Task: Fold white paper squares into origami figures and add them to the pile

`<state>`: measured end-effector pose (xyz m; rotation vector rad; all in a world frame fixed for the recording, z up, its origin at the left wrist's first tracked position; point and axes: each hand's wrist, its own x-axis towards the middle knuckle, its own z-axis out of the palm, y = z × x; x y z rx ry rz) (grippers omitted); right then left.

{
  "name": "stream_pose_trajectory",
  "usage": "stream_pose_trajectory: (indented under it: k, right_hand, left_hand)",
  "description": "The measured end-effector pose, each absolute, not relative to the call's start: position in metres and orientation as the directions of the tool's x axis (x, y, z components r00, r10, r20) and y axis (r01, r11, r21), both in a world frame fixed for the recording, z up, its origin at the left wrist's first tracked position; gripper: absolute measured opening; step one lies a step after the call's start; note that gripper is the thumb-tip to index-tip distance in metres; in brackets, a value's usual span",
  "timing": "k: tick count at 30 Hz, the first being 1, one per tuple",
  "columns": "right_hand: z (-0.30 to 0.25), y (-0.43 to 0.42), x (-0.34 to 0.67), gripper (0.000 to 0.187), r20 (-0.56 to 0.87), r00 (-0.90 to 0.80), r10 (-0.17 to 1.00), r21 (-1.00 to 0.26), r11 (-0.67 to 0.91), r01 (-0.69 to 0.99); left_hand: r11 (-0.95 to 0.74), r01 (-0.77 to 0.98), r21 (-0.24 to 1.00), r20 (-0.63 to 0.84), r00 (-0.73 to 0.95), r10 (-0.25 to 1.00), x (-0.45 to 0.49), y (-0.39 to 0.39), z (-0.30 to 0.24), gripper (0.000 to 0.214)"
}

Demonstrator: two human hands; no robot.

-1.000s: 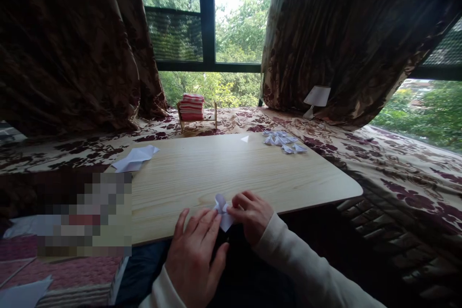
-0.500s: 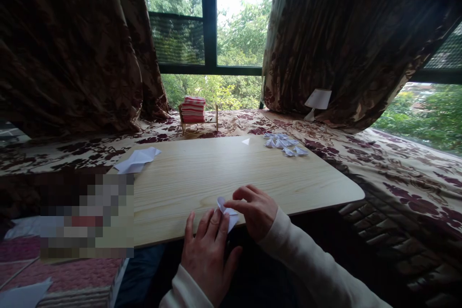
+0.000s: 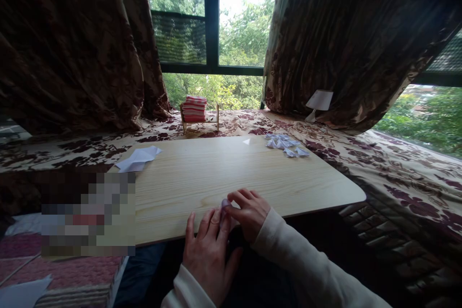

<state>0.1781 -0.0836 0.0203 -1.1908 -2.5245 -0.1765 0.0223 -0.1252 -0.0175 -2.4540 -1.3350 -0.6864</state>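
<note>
At the near edge of a light wooden table (image 3: 224, 168), both my hands meet over a small folded piece of white paper (image 3: 225, 202). My left hand (image 3: 209, 255) lies with its fingers stretched forward, the fingertips pressing on the paper. My right hand (image 3: 249, 211) is curled, its fingers pinching the paper's top from the right. Only a small tip of the paper shows between the fingers.
Several folded white paper pieces (image 3: 285, 144) lie at the table's far right, a small scrap (image 3: 246, 141) beside them, and white sheets (image 3: 139, 159) at the far left. A small wooden rack with striped cloth (image 3: 195, 108) stands by the window. Floral fabric and curtains surround the table.
My hands have closed in over the paper, which showed more clearly before and is now mostly covered. The view shifted slightly right.
</note>
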Motion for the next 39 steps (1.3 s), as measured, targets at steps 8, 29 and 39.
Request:
stream_pose_trajectory:
  k: [8, 29, 39]
  right_hand:
    - [0.031, -0.08, 0.169, 0.022, 0.356, -0.637, 0.684, -0.01, 0.684, 0.729]
    - [0.025, -0.081, 0.172, 0.009, 0.401, -0.695, 0.596, -0.016, 0.764, 0.646]
    - [0.02, -0.077, 0.17, 0.02, 0.417, -0.659, 0.625, -0.02, 0.732, 0.681]
  left_hand:
    - [-0.538, 0.841, 0.056, 0.537, 0.429, 0.726, 0.025, -0.126, -0.021, 0.052]
    - [-0.522, 0.845, 0.12, 0.554, 0.379, 0.741, 0.026, -0.127, -0.024, 0.05]
    - [-0.506, 0.857, 0.104, 0.527, 0.384, 0.758, 0.026, -0.127, -0.025, 0.05]
